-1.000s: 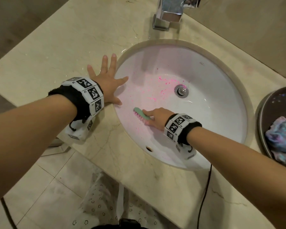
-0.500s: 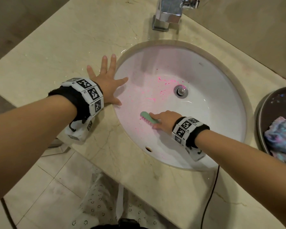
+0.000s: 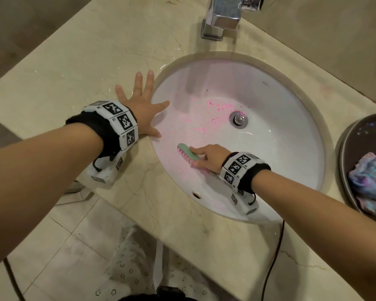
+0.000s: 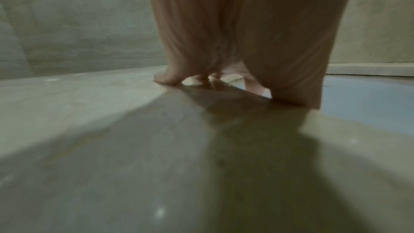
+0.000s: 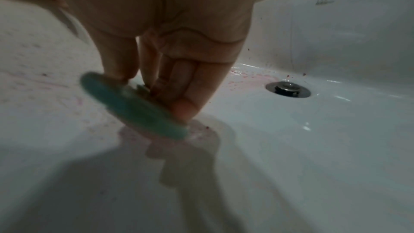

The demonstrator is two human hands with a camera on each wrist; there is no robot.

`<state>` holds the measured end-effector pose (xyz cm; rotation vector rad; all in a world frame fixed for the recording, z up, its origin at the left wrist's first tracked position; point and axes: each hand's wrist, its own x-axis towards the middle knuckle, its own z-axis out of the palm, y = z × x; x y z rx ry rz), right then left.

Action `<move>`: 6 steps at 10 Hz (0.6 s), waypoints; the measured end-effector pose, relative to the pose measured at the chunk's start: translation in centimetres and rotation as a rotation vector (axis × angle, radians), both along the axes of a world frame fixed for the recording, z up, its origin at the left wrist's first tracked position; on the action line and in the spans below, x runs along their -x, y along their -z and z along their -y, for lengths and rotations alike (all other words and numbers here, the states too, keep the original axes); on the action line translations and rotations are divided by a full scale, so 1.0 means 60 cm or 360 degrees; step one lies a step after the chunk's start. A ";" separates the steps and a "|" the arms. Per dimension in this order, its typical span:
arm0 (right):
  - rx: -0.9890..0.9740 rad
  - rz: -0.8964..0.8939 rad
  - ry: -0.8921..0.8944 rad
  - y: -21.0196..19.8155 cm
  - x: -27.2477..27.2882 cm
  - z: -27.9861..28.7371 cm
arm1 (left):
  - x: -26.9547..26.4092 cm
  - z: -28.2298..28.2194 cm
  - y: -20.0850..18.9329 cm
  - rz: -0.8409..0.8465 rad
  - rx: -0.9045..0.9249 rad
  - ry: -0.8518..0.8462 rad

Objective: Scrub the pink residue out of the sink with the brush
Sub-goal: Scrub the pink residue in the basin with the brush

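Swept back leftward, the brush [image 3: 188, 153], gripped by the right hand [image 3: 208, 157], scrubs mid-task; left hand [image 3: 142, 109] splayed flat. Next: pink residue [image 3: 215, 115] ahead.

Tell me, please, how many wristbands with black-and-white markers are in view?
2: one wristband on the left wrist above the counter, one wristband on the right wrist inside the sink.

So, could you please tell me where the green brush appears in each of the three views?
Head: the brush lies left of centre, on the sink's near-left wall, gripped by the right hand.
Left wrist: not in it; only the left hand on the counter.
Right wrist: left of centre, below the fingers.
Shared landmark: the drain, in the head and right wrist views.
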<state>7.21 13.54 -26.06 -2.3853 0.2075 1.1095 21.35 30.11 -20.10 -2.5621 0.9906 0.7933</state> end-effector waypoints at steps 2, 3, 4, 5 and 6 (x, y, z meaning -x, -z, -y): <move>0.0371 0.0035 -0.0439 -0.027 0.010 0.043 | 0.001 0.000 0.002 0.0005 0.0009 -0.0001; 0.0609 0.0083 -0.0311 -0.017 0.002 0.062 | 0.001 -0.001 0.002 0.0003 0.0014 -0.0001; 0.0562 0.0119 -0.0190 -0.005 -0.008 0.054 | 0.001 -0.001 0.001 0.0002 0.0003 -0.0002; 0.0317 0.0088 -0.0257 -0.003 -0.003 0.035 | 0.001 0.001 -0.001 0.0007 -0.0013 -0.0003; 0.0288 0.0062 -0.0381 -0.010 0.009 0.041 | 0.003 0.002 -0.001 0.0007 -0.0023 -0.0005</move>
